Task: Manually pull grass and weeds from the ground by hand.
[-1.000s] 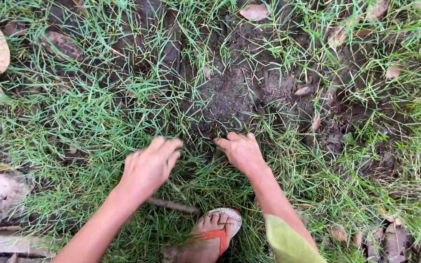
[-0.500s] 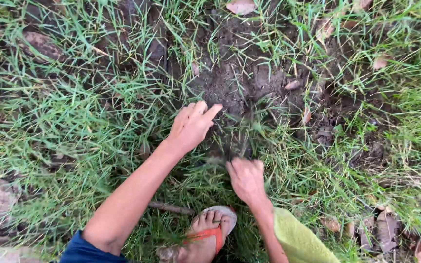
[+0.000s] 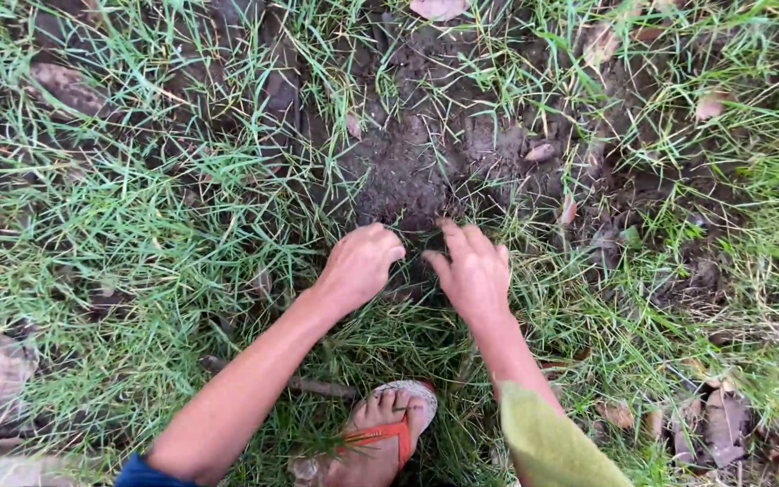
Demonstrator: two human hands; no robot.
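A view straight down at a patch of bare dark soil [image 3: 426, 171] ringed by long green grass [image 3: 137, 234], with 2 bare hands meeting at the near edge of that soil patch. The left hand [image 3: 360, 264] sits just below the soil patch, its fingers curled into a loose fist down among the grass blades; whether it grips any blades cannot be told. The right hand [image 3: 472, 273] lies just beside it, also at the soil's near edge, fingers bent and pressed down into the grass, with the fingertips touching the rim of the soil; what it holds, if anything, is hidden. The 2 hands are close together but apart. Below the soil patch and nearer the viewer, a foot in an orange-strapped sandal [image 3: 389, 431] stands in the grass, with a thin brown stick [image 3: 317, 386] lying just to its left. Dry brown leaves [image 3: 705, 419] lie well to the lower right of the soil patch
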